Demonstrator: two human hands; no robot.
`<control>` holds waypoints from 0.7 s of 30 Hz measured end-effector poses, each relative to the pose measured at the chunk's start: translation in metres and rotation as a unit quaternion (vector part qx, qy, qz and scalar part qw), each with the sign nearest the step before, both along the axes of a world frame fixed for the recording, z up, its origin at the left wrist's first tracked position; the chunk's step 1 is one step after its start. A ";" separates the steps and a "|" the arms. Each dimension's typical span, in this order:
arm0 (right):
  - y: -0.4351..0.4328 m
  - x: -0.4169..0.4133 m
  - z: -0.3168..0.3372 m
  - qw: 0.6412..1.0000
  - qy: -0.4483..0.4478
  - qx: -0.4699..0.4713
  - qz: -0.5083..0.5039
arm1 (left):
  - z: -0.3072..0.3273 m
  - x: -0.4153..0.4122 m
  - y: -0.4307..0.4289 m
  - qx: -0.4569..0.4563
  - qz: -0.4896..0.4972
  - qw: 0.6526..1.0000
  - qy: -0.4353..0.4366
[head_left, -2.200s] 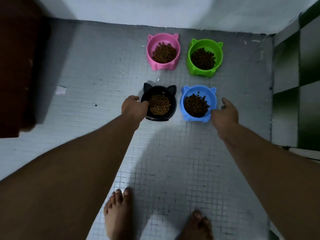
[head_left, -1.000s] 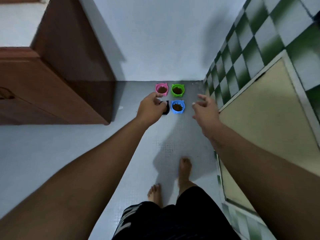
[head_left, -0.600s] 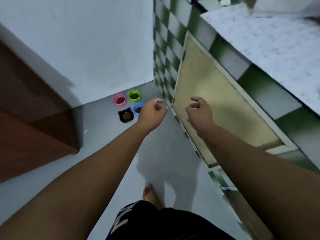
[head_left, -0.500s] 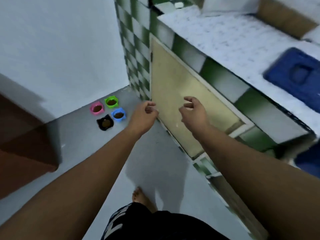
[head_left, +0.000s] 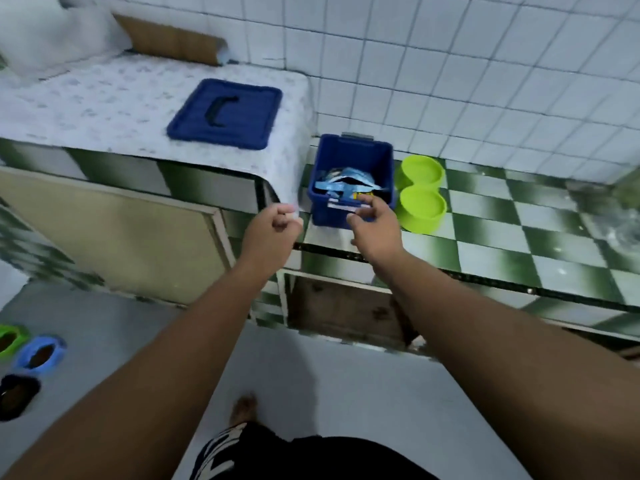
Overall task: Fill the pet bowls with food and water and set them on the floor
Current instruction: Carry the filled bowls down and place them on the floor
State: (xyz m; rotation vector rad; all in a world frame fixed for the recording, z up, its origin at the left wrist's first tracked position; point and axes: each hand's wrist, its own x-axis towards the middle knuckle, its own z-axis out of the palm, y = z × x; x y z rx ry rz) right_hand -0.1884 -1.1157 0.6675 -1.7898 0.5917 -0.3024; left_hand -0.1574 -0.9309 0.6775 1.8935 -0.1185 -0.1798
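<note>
A lime green double bowl (head_left: 420,194) stands empty on the green-and-white checkered counter (head_left: 519,233), right beside a blue bin (head_left: 349,161) holding a blue food bag (head_left: 343,183). My right hand (head_left: 375,225) hovers in front of the bin, fingers loosely curled, holding nothing. My left hand (head_left: 272,233) is in a loose fist near the counter's corner, also empty. On the floor at the far left sit the green bowl (head_left: 10,341), blue bowl (head_left: 40,353) and black bowl (head_left: 15,393), each with brown kibble.
The bin's blue lid (head_left: 225,114) lies on the raised white counter (head_left: 104,105), with a cardboard piece (head_left: 169,41) behind it. White tiled wall rises behind. Cabinet doors (head_left: 114,233) run below the counters. A wet patch (head_left: 616,223) is at the far right. My bare foot (head_left: 244,408) is on the grey floor.
I stood up from the floor bowls and turned right toward the counter. Both hands let go of the bowls and moved up in front of the blue bin.
</note>
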 end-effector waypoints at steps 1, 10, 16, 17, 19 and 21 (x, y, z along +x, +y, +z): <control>-0.019 -0.008 0.001 1.000 -0.002 -0.002 -0.019 | 0.002 -0.001 -0.020 -0.003 -0.016 1.000 0.004; -0.132 -0.032 -0.012 0.991 0.009 0.012 -0.134 | 0.002 0.009 -0.153 -0.011 -0.141 0.990 0.005; -0.181 -0.008 -0.013 0.985 0.013 -0.008 -0.175 | -0.014 0.034 -0.221 -0.008 -0.198 0.979 0.054; -0.190 -0.004 -0.013 0.983 0.015 -0.012 -0.181 | -0.020 0.035 -0.230 -0.011 -0.204 0.977 0.064; -0.207 0.004 -0.012 0.980 0.019 -0.008 -0.196 | -0.029 0.038 -0.248 -0.013 -0.214 0.973 0.084; -0.224 0.015 -0.011 0.981 0.027 0.007 -0.194 | -0.041 0.042 -0.263 -0.015 -0.204 0.972 0.112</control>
